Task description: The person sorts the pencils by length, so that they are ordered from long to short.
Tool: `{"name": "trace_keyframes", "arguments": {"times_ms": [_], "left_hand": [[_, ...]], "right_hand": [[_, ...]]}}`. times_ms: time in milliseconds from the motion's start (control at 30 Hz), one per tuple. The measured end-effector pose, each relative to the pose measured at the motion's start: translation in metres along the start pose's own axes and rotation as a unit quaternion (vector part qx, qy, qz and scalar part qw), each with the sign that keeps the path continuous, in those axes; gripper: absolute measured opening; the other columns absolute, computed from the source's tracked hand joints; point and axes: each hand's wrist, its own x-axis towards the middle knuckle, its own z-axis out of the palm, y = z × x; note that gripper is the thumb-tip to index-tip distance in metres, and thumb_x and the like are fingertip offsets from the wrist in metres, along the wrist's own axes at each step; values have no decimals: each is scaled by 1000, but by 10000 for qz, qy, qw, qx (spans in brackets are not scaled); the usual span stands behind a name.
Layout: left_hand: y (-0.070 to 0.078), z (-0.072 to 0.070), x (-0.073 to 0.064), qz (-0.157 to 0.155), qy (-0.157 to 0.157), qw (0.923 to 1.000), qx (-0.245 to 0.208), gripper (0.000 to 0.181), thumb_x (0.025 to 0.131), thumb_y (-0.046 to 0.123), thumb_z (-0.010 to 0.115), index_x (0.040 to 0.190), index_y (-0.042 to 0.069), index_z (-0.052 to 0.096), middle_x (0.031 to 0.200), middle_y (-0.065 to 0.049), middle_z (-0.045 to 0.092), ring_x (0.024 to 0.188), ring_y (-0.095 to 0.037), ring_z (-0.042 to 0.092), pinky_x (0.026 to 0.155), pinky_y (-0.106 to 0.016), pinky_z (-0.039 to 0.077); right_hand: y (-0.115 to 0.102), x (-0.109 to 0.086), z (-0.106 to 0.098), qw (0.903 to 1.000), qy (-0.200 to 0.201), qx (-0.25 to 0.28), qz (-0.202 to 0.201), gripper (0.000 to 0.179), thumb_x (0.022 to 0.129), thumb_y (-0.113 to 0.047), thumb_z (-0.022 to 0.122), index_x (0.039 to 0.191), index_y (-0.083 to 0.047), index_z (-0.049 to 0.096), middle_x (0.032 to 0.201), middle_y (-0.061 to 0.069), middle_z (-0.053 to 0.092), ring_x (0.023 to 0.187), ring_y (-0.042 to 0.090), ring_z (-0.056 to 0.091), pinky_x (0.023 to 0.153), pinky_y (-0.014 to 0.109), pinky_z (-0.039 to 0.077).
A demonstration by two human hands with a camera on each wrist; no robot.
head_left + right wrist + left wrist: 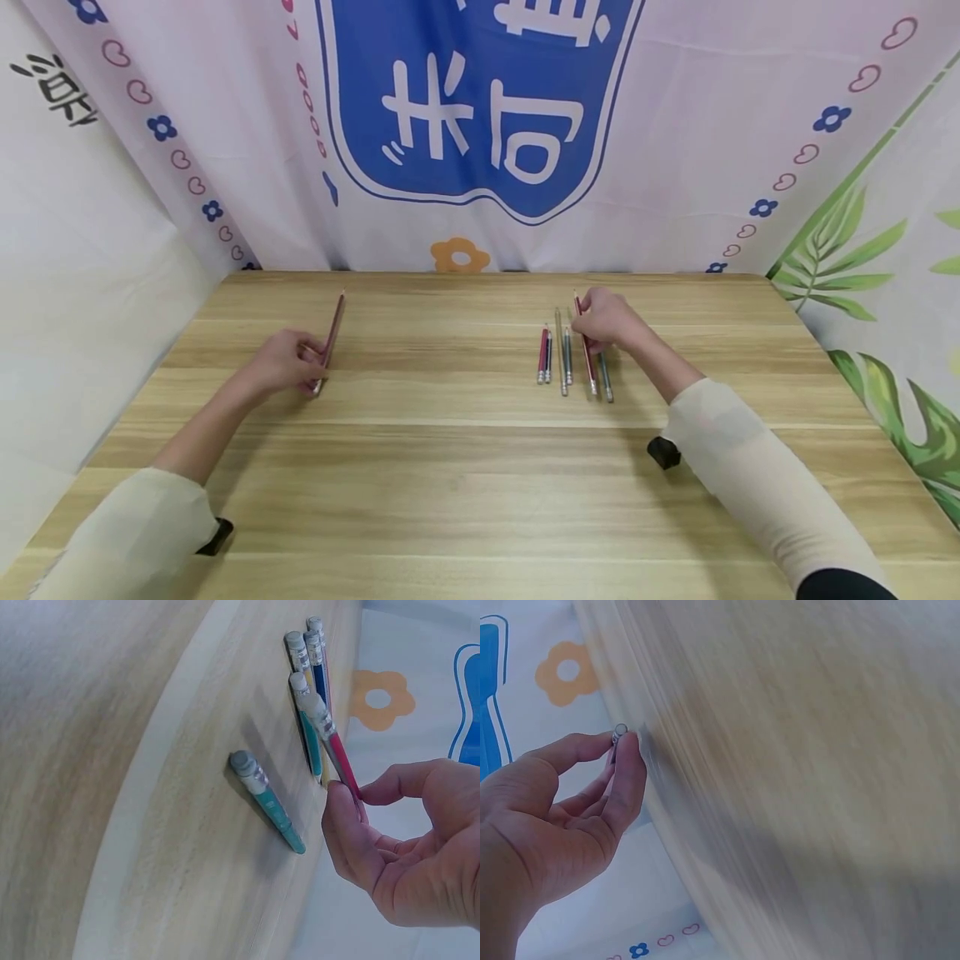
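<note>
- Wood-patterned table (450, 492) is seen before a printed cloth (712, 100), on which a blue emblem (480, 112) and an orange flower (442, 260) are shown.
- By the left hand (281, 364), a dark red pencil (335, 325) is pinched between thumb and fingers, near its eraser end; its other end is pointed toward the cloth. Whether the table is touched by it cannot be told.
- By the right hand (606, 321), a bright red pencil (342, 756) is likewise clamped between thumb and fingers, above the table.
- Just to the right of this one, a teal pencil (276, 814) is laid on the table, partly covered by the hand in the head view.
- On the other side, four pencils are laid close together: a short red pencil (542, 354), a dark blue pencil (548, 360), a yellowish pencil (561, 358) and a second teal pencil (567, 358).
- Both arms are partly covered by pale sleeves (765, 475).
</note>
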Motion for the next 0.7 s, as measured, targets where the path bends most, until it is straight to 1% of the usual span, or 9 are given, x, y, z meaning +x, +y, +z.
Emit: {"name": "trace_keyframes", "arguments": {"times_ms": [33,100,200,333,567,700], "left_hand": [[-1,-1,-1,-16,-39,10000,31,43,90,-13,66,125,-27,47,90,-20,67,64,-16,66,61,-32,66],[-3,-3,-3,-44,-106,9999,78,42,90,-13,66,124,-27,47,89,-19,67,65,-16,67,61,-32,66],[-5,-4,-5,-60,-201,9997,88,42,90,-12,66,124,-28,47,88,-18,67,65,-16,67,61,-32,66],[-7,-6,-8,-88,-251,9996,111,42,89,-12,67,123,-27,47,88,-16,66,65,-17,67,60,-32,66],[-5,-4,-15,-128,-376,9990,192,44,88,-12,67,124,-27,47,86,-16,64,66,-18,67,60,-34,66],[-4,-4,-14,-150,-387,9988,257,48,89,-11,68,128,-27,44,85,-15,63,67,-18,67,61,-34,66]], "right_hand": [[0,0,0,10000,-18,23,-11,38,92,0,57,126,14,47,85,16,58,58,18,63,58,30,65],[-1,0,1,10000,-29,57,-25,41,92,0,57,128,14,45,85,17,58,60,18,63,59,31,66],[-2,0,2,9999,-46,134,-74,40,92,0,57,128,12,45,85,17,58,61,20,64,61,33,66],[-4,2,6,9994,-78,304,-135,38,91,1,57,126,11,46,86,18,60,62,20,65,63,34,67],[-6,3,9,9987,-91,476,-175,37,91,3,57,125,10,46,80,18,63,61,19,65,59,31,66],[-6,2,10,9983,-97,541,-176,39,91,3,57,127,10,45,79,17,63,60,19,65,59,31,66]]}}
